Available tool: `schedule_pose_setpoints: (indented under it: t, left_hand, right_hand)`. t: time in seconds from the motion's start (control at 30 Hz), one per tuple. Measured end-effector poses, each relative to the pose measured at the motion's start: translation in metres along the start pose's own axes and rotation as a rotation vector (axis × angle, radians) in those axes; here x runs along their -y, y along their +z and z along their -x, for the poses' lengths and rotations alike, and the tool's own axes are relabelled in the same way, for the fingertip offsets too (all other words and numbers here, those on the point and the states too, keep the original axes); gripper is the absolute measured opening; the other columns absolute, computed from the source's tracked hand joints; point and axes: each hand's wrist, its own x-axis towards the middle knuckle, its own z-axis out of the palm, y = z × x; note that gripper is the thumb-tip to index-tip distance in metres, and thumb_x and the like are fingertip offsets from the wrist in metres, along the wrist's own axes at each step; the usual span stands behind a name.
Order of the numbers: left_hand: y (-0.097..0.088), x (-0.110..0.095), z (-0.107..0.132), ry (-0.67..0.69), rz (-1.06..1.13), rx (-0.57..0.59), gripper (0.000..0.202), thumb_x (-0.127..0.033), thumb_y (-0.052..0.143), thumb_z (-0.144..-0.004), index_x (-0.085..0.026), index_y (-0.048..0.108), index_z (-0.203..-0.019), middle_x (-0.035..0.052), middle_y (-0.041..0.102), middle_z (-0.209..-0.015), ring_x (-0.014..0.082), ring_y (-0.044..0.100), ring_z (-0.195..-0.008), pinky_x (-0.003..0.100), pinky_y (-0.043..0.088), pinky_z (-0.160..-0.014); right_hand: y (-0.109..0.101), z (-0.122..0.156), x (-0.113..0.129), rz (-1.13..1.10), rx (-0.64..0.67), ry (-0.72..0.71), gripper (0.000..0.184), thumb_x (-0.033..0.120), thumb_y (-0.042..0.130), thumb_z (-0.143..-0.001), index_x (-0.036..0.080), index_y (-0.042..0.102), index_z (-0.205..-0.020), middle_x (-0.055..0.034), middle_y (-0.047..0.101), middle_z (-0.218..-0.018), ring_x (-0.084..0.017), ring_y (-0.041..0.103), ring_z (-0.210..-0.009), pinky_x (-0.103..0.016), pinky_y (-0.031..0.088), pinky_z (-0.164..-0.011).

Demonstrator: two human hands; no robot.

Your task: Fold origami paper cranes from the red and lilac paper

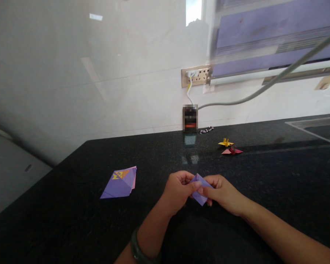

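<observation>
A small folded piece of purple origami paper (pixel 201 199) is held between my two hands above the dark counter. My left hand (pixel 178 190) pinches its left side, thumb lying on the front face. From the right, my right hand (pixel 222 192) grips the same paper, its thumb close to the left one. The paper has a diamond shape with one point up and one down; its back is hidden by my fingers. Left of my hands lie purple paper sheets (pixel 118 187) with a pink sheet edge under them and small yellow and orange pieces on top.
A yellow paper crane (pixel 226 143) and a red and pink one (pixel 232 151) sit on the black counter (pixel 79 227) at the back right. Near the wall are a pixelated dark object (pixel 190 119), a beaded string (pixel 207 130), a grey cable (pixel 236 102) and a socket panel (pixel 199 76).
</observation>
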Motion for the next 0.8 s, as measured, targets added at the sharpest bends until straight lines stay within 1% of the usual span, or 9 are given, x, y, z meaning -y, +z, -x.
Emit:
schedule_pose_setpoints:
  t: [0.07,0.2,0.37,0.53,0.6,0.7,0.77,0.8]
  left_hand:
    - [-0.0005,0.0007,-0.0001,-0.013,-0.042,-0.027,0.018,-0.027,0.063,-0.065,-0.01,0.057,-0.069,0.0014,0.057,-0.058,0.0081,0.049,-0.046,0.02,0.039,-0.044]
    - [-0.0008,0.0012,0.0006,-0.012,-0.139,-0.057,0.022,-0.032,0.06,-0.067,-0.012,0.053,-0.065,-0.0021,0.05,-0.051,0.0064,0.043,-0.041,0.018,0.033,-0.039]
    - [-0.0011,0.0021,0.0019,0.011,-0.197,-0.043,0.026,-0.037,0.055,-0.071,-0.014,0.049,-0.061,-0.0037,0.045,-0.049,0.0061,0.038,-0.042,0.018,0.029,-0.04]
    - [0.0027,0.0062,0.0004,-0.004,-0.189,-0.06,0.029,-0.038,0.054,-0.071,-0.015,0.045,-0.056,-0.0046,0.041,-0.049,0.0065,0.035,-0.045,0.019,0.027,-0.042]
    - [0.0038,0.0069,-0.0007,-0.02,-0.168,-0.042,0.033,-0.043,0.049,-0.074,-0.015,0.046,-0.057,-0.0038,0.042,-0.049,0.007,0.036,-0.045,0.019,0.028,-0.042]
    - [0.0023,0.0052,-0.0017,-0.038,-0.134,-0.016,0.046,-0.053,0.034,-0.078,-0.015,0.048,-0.057,-0.0027,0.042,-0.048,0.0073,0.035,-0.043,0.02,0.028,-0.042]
    - [-0.001,0.0026,-0.0016,-0.041,-0.149,0.01,0.049,-0.055,0.031,-0.078,-0.014,0.048,-0.058,-0.0023,0.042,-0.048,0.0075,0.036,-0.042,0.02,0.028,-0.041]
    - [-0.0029,0.0012,-0.0013,-0.052,-0.176,0.052,0.047,-0.055,0.035,-0.076,-0.014,0.05,-0.059,-0.0019,0.044,-0.05,0.0077,0.037,-0.043,0.02,0.029,-0.042]
  right_hand:
    - [-0.0004,-0.0002,-0.0014,0.009,0.01,-0.003,0.025,0.036,0.057,-0.072,0.012,0.06,-0.066,0.0025,0.05,-0.052,-0.006,0.041,-0.042,-0.017,0.033,-0.041]
    - [-0.0005,-0.0006,-0.0011,0.033,0.041,-0.009,0.023,0.034,0.056,-0.073,0.012,0.061,-0.067,0.0029,0.05,-0.052,-0.005,0.041,-0.042,-0.017,0.032,-0.041]
    - [-0.0007,0.0005,-0.0001,0.077,0.074,-0.022,0.023,0.034,0.056,-0.073,0.012,0.059,-0.066,0.004,0.048,-0.051,-0.005,0.041,-0.041,-0.017,0.033,-0.041]
    - [0.0008,0.0024,-0.0013,0.115,0.088,-0.032,0.021,0.03,0.054,-0.075,0.013,0.055,-0.062,0.0044,0.046,-0.05,-0.005,0.04,-0.042,-0.016,0.031,-0.04]
    - [0.0018,0.0026,-0.0006,0.111,0.092,-0.033,0.021,0.029,0.054,-0.075,0.013,0.055,-0.062,0.0042,0.047,-0.05,-0.005,0.04,-0.042,-0.016,0.032,-0.041]
    - [0.0013,0.0014,0.0013,0.073,0.071,-0.015,0.021,0.031,0.054,-0.074,0.013,0.057,-0.062,0.0034,0.049,-0.05,-0.006,0.041,-0.042,-0.017,0.032,-0.041]
    - [-0.0009,0.0001,0.0023,0.041,0.028,-0.013,0.022,0.033,0.053,-0.073,0.013,0.059,-0.066,0.0027,0.05,-0.052,-0.006,0.04,-0.042,-0.017,0.032,-0.041]
    - [-0.0024,-0.0005,0.0027,0.028,0.001,-0.017,0.023,0.034,0.053,-0.073,0.013,0.06,-0.067,0.0023,0.051,-0.053,-0.006,0.04,-0.042,-0.017,0.033,-0.041]
